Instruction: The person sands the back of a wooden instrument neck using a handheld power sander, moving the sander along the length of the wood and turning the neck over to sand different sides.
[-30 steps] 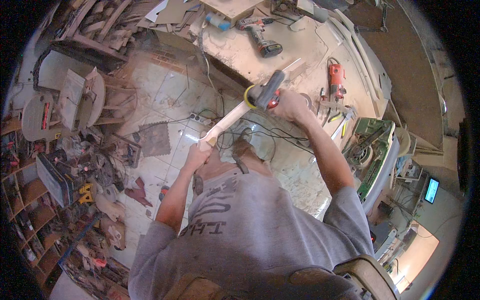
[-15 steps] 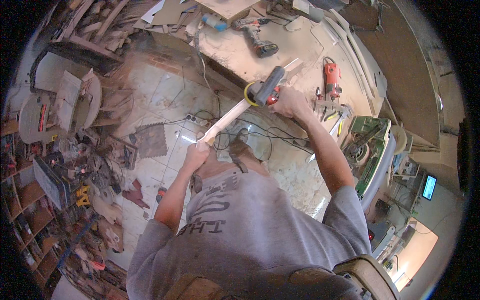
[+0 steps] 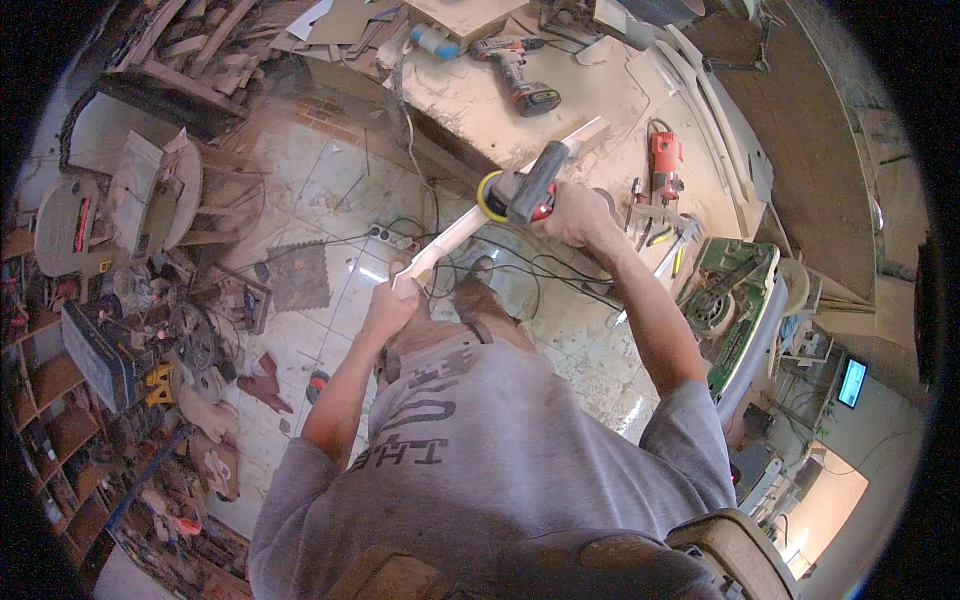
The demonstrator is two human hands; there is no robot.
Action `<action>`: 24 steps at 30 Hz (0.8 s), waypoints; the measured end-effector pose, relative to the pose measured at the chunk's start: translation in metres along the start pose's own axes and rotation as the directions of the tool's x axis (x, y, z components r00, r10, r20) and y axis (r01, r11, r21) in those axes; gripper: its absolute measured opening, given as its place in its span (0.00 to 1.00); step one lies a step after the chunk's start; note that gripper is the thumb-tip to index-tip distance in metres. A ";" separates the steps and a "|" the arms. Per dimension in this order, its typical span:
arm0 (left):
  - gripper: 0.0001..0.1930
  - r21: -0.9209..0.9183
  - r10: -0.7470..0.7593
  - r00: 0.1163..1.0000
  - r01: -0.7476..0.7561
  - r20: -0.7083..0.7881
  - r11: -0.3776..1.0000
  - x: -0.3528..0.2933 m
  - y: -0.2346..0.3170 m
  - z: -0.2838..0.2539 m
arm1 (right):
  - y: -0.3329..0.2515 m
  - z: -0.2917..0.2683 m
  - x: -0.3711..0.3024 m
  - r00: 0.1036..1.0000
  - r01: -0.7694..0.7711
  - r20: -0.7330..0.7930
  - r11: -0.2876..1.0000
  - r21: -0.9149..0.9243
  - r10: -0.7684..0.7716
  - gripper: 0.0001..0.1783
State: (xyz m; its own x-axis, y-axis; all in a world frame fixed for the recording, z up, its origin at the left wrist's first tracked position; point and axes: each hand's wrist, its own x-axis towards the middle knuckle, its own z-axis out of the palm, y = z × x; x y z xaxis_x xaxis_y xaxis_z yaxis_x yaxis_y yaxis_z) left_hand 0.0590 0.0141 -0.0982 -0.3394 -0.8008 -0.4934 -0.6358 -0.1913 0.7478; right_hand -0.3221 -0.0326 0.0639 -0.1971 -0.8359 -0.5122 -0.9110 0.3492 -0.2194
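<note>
My left hand (image 3: 390,306) is closed round the near end of a long, narrow, pale wood strip (image 3: 448,240). The strip slopes up and away to the right, and its far end reaches over the workbench (image 3: 455,112). Partway along it, my right hand (image 3: 580,214) grips a handheld sander (image 3: 535,184) with a dark body, red parts and a round yellow-edged pad. The tilted pad faces the strip and appears to meet it; the exact contact is hidden. My right fingers are partly covered by the tool.
On the dusty bench lie a cordless drill (image 3: 517,78), a red corded power tool (image 3: 664,162) and yellow-handled hand tools (image 3: 677,258). A green machine (image 3: 738,300) stands at the right. Black cables (image 3: 548,268) cross the tiled floor. Scrap wood (image 3: 205,60) and shelves (image 3: 75,440) line the left.
The sander in my right hand has shifted slightly left and toward me along the strip. My left hand keeps its hold on the near end, almost unmoved.
</note>
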 end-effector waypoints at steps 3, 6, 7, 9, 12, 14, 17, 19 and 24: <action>0.19 -0.019 0.064 0.997 -0.065 -0.051 0.998 0.001 -0.006 0.001 | -0.002 0.002 -0.001 1.000 0.003 0.018 1.000 0.021 -0.004 0.32; 0.18 -0.027 -0.122 0.992 0.123 0.028 0.992 0.001 0.010 -0.007 | 0.014 -0.024 0.007 0.995 -0.089 -0.043 0.995 0.041 0.091 0.29; 0.18 -0.026 -0.092 0.995 0.093 0.024 0.995 0.001 0.009 -0.006 | 0.029 -0.024 0.016 0.992 -0.123 -0.021 0.992 0.043 0.124 0.30; 0.19 -0.023 -0.036 0.999 0.037 0.016 0.999 0.001 0.012 -0.007 | 0.043 -0.024 0.028 0.982 -0.188 0.025 0.981 0.045 0.187 0.33; 0.18 0.001 -0.001 1.000 0.001 -0.004 1.000 -0.004 0.025 -0.010 | 0.027 -0.014 0.013 0.995 -0.098 -0.008 0.993 0.066 0.099 0.32; 0.18 0.034 -0.004 1.000 0.004 -0.002 0.999 -0.002 0.013 -0.009 | -0.013 -0.011 -0.008 0.999 -0.013 0.031 0.995 0.095 0.010 0.31; 0.18 0.019 0.028 1.000 -0.028 -0.013 0.999 -0.003 0.026 -0.007 | -0.027 0.012 -0.012 0.996 0.067 0.068 0.997 -0.028 -0.065 0.30; 0.19 0.023 -0.007 1.000 0.007 -0.027 1.000 -0.010 0.024 -0.010 | -0.037 -0.006 -0.017 0.998 0.038 0.043 0.999 -0.007 -0.038 0.29; 0.20 0.005 -0.064 0.998 0.064 0.024 0.998 -0.006 0.025 -0.011 | 0.040 -0.025 0.016 0.990 -0.063 -0.122 0.992 0.106 0.076 0.27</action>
State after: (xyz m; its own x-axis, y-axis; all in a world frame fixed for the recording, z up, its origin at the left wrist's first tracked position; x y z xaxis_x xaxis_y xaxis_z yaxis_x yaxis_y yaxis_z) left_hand 0.0527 0.0079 -0.0711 -0.3145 -0.7734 -0.5504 -0.6597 -0.2388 0.7125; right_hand -0.3711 -0.0428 0.0675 -0.3082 -0.8525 -0.4221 -0.8534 0.4438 -0.2733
